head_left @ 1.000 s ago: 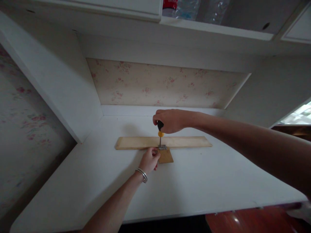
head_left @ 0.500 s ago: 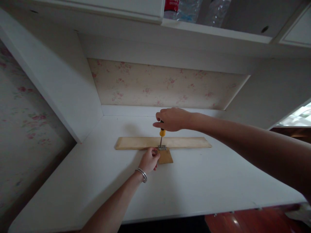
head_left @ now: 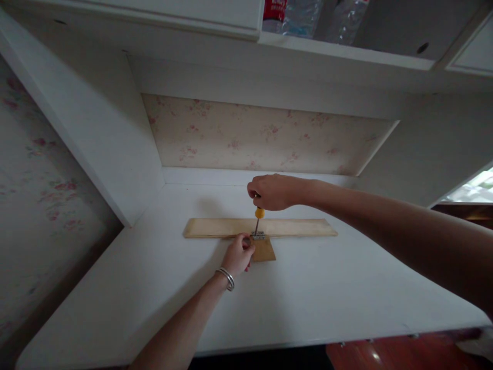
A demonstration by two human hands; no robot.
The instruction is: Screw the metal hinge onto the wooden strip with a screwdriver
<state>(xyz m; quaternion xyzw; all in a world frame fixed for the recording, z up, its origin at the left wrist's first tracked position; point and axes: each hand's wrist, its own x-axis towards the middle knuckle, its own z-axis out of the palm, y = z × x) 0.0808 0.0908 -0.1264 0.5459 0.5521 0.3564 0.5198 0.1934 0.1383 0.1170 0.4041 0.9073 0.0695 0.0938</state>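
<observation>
A long pale wooden board (head_left: 300, 227) lies across the white desk (head_left: 316, 293). A small brown wood piece (head_left: 265, 251) sits against its near edge, joined by a small metal hinge (head_left: 258, 236). My right hand (head_left: 274, 191) grips a screwdriver (head_left: 259, 216) with a yellow collar, held upright with its tip on the hinge. My left hand (head_left: 239, 255), with a silver bracelet on the wrist, rests on the left part of the brown piece, fingers curled beside the hinge.
White side panels and a floral back wall (head_left: 254, 136) close in the desk nook. A shelf above holds plastic bottles (head_left: 304, 15). The desk's front edge runs along the bottom, with reddish floor (head_left: 404, 352) below.
My right hand has turned slightly on the screwdriver handle, covering more of its black top. The left hand and the boards stay put.
</observation>
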